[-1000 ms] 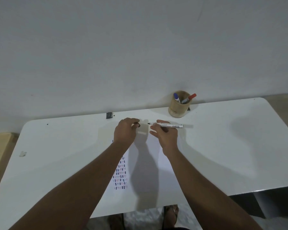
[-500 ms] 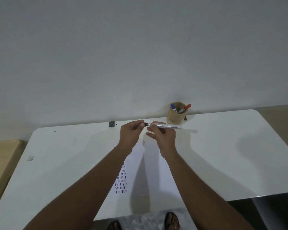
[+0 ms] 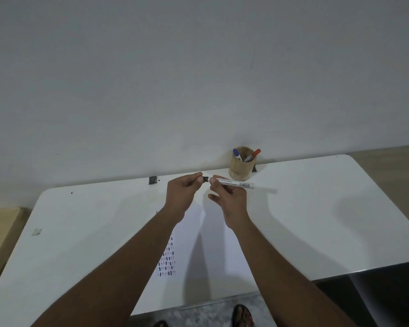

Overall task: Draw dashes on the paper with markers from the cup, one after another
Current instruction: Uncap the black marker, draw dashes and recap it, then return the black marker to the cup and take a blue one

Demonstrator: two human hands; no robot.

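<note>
A second ago the hands were apart, the small black cap pinched in the left one and the marker's tip bare. Now the left hand [image 3: 183,193] brings the black cap [image 3: 205,178] onto the tip of the slim white marker [image 3: 234,183], which the right hand [image 3: 229,197] grips level above the worktop. I judge this marker is finished and about to go back.

The round wooden cup [image 3: 241,167] stands just behind the hands at the white worktop's [image 3: 328,208] far edge, holding a blue-capped marker [image 3: 236,154] and a red-capped marker [image 3: 253,155]. The white paper sheet [image 3: 213,251] lies flat below the forearms, with rows of blue and red dashes [image 3: 167,260] along its left side. Nothing blocks the way to the cup.
</note>
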